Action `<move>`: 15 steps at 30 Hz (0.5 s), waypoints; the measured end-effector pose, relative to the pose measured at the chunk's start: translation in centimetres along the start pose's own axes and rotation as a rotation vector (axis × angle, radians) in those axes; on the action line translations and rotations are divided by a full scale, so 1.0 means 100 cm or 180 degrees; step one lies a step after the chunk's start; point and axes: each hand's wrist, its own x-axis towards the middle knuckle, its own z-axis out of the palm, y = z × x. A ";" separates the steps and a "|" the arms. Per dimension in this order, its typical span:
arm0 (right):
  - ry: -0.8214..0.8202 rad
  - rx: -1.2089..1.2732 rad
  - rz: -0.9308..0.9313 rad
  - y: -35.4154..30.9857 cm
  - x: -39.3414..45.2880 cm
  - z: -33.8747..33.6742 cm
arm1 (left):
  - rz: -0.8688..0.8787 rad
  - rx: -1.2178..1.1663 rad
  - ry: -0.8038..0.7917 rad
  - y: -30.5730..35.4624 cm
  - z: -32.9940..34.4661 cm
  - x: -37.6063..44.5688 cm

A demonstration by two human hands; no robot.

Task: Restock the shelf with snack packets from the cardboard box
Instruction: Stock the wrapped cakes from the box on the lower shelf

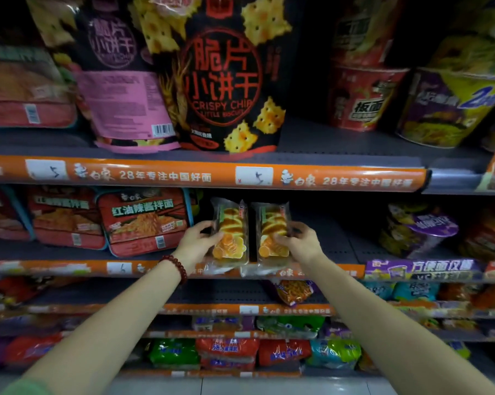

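On the shelf, two hands (both gripping) hold two snack packets.

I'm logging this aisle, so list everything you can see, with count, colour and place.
clear biscuit packets: two, orange contents, upright side by side, second shelf front
black Crispy Chip bag: one, top shelf centre
pink-backed bag: one, left of it
red noodle trays: several, second shelf left
noodle cups: red, purple-yellow, top right
mixed packets: many, lower shelves
red bead bracelet: left wrist
left hand: holding left packet
right hand: holding right packet
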 end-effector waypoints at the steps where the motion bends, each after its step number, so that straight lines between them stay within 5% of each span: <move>1: 0.0003 -0.0039 0.0012 -0.001 0.007 0.001 | -0.0014 0.0029 -0.0011 0.000 -0.003 0.006; 15: -0.0130 -0.0871 -0.0109 -0.010 0.048 0.036 | 0.0093 0.1176 0.0148 0.008 -0.010 0.042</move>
